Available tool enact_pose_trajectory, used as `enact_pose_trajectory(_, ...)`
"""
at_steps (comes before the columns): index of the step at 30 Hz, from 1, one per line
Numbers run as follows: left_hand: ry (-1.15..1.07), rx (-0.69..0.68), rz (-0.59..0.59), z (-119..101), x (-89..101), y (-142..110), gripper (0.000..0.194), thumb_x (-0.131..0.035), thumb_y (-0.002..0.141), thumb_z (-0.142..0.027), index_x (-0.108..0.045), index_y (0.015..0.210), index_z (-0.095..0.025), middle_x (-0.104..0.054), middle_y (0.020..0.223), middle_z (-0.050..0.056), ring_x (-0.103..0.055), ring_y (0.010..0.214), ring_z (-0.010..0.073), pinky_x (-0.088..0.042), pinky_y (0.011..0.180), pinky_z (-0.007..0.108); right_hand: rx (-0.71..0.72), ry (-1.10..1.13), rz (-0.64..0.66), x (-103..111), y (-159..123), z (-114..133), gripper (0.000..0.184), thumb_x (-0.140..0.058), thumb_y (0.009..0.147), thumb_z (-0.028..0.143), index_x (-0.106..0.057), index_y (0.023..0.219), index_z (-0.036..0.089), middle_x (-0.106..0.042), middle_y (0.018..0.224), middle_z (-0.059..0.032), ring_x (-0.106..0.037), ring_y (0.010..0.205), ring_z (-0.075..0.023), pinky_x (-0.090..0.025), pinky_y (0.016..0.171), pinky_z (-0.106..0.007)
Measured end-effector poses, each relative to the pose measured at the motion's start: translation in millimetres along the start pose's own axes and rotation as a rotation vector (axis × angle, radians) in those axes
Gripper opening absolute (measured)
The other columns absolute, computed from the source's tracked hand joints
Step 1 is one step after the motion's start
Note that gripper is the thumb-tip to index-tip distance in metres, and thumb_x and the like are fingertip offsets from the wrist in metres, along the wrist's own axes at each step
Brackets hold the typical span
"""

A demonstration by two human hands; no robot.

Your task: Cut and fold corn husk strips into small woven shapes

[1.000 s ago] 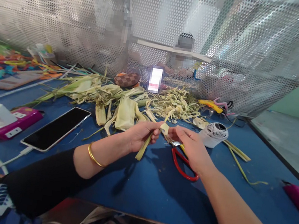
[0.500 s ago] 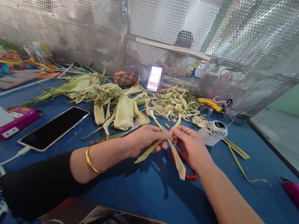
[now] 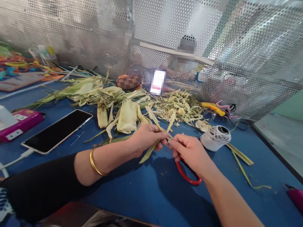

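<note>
My left hand (image 3: pixel 145 139) is closed round pale green leaf strips (image 3: pixel 155 144) held above the blue table (image 3: pixel 139 195). One strip pokes up past the fingers and another hangs down below them. My right hand (image 3: pixel 191 153) pinches the same strips from the right, its fingertips touching those of the left. A gold bangle (image 3: pixel 95 162) circles my left wrist. Red-handled scissors (image 3: pixel 188 175) lie on the table under my right hand, partly hidden by it.
A heap of leaves and husks (image 3: pixel 119 103) and shredded trimmings (image 3: pixel 179 106) lies behind the hands. A white twine spool (image 3: pixel 216 137) stands to the right, a black phone (image 3: pixel 58 129) and a pink box (image 3: pixel 10 126) to the left. Perforated metal screens (image 3: pixel 69 14) wall the back.
The long strip that hung below my right hand half a second ago no longer hangs there. Both hands have stayed close together, fingertips meeting on the strips.
</note>
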State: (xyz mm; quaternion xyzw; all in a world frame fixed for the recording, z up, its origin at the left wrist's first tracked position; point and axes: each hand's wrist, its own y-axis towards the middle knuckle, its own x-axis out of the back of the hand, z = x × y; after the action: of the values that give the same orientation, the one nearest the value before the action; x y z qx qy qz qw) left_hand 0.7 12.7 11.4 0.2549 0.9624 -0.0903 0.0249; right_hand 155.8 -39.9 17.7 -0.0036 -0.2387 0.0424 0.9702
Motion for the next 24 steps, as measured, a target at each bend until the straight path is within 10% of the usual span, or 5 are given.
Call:
enact_pose_trajectory(7,0.007,0.02,-0.103,-2.2,-1.6,-0.2,0.022,-0.063,0.081,-0.022,-0.064,0.063,-0.01,-0.064,0.058,0.003,-0.052,0.045,0.0061,-0.044,0.051,0.02,0.224,-0.307,-0.112,-1.8,0.3,-6.9,0.031,-0.051,0.088,0.036,-0.05,0.06,0.02,-0.055,0.05,0.0035,-0.051,0.05,-0.0122,-0.038,0.053,-0.024)
enact_pose_trajectory(14,-0.136,-0.017,0.1,-1.4,0.9,0.1,0.028,-0.065,0.079,-0.016,-0.067,0.106,-0.012,-0.073,0.082,0.007,-0.067,0.07,0.0125,-0.051,0.071,0.025,0.411,-0.462,-0.334,4.9,8.4,-13.7,0.021,-0.049,0.089,0.03,-0.067,0.085,0.021,-0.071,0.087,-0.0057,-0.063,0.082,-0.0215,-0.044,0.074,-0.032)
enact_pose_trajectory(24,-0.087,-0.004,0.004,-8.8,8.5,5.6,0.028,-0.059,0.082,-0.015,-0.065,0.11,-0.015,-0.074,0.083,0.007,-0.067,0.064,0.0111,-0.051,0.064,0.022,0.512,-0.528,-0.411,16.7,6.9,-8.1,0.019,-0.045,0.091,0.025,-0.061,0.081,0.021,-0.067,0.073,-0.0034,-0.061,0.073,-0.0203,-0.042,0.074,-0.034)
